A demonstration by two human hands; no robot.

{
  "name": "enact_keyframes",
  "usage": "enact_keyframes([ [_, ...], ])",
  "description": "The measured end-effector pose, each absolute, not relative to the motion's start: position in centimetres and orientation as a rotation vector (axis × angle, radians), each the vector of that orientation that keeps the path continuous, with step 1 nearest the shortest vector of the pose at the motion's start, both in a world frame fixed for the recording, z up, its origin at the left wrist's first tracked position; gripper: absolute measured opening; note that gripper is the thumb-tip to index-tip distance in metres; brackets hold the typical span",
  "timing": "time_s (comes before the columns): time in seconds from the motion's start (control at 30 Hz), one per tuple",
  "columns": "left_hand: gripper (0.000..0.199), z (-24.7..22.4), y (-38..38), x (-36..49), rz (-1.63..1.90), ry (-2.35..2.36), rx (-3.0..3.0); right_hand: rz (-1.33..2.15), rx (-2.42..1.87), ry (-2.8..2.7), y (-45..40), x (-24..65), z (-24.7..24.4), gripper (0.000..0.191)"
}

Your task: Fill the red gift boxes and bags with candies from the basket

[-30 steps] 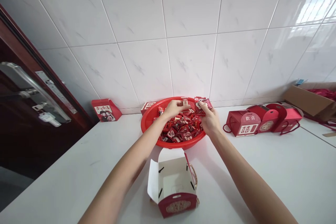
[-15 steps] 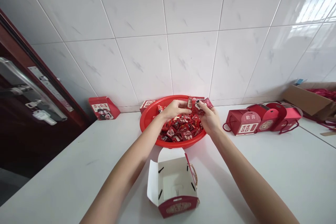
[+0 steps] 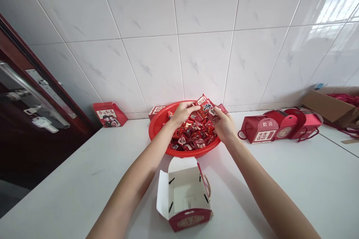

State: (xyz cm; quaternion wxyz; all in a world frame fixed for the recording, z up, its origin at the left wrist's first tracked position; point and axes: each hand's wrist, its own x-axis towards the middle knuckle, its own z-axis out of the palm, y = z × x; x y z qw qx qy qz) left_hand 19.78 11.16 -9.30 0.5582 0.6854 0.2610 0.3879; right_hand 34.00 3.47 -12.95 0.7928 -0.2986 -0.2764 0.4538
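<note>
Over a red plastic basket [image 3: 153, 130] heaped with red-wrapped candies [image 3: 193, 134], both my hands are raised. My right hand [image 3: 225, 125] is closed on several flat red candy packets [image 3: 213, 114], fanned out and printed with characters. From the other side, my left hand [image 3: 183, 114] pinches one candy packet [image 3: 203, 104] at its left edge, beside those in the right hand. Nearer to me stands an open gift box [image 3: 188, 190], white inside with a red front and a cord handle; its flaps are up and no candy shows in it.
Closed red gift boxes [image 3: 260, 129] stand in a row on the right. Another red box [image 3: 110, 115] is at the left by the wall, and one [image 3: 156, 111] sits partly behind the basket. A cardboard carton [image 3: 322, 106] lies far right; a door handle [image 3: 33, 93] is at left.
The packets in my hands have spread apart, and one now stands up higher with its printed face showing. My left hand has shifted slightly left and up. The open box has stayed put.
</note>
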Motion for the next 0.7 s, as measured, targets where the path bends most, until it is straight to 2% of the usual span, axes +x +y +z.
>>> enact_keyframes([
  [0.27,0.036,-9.4,11.6,19.4,0.989,0.718,1.716,0.87,-0.608,-0.546,3.6,34.2,-12.9,0.009],
  [0.7,0.042,-7.7,10.7,18.2,0.828,0.616,1.763,1.008,-0.668,-0.552,3.4,34.5,-12.6,0.016],
])
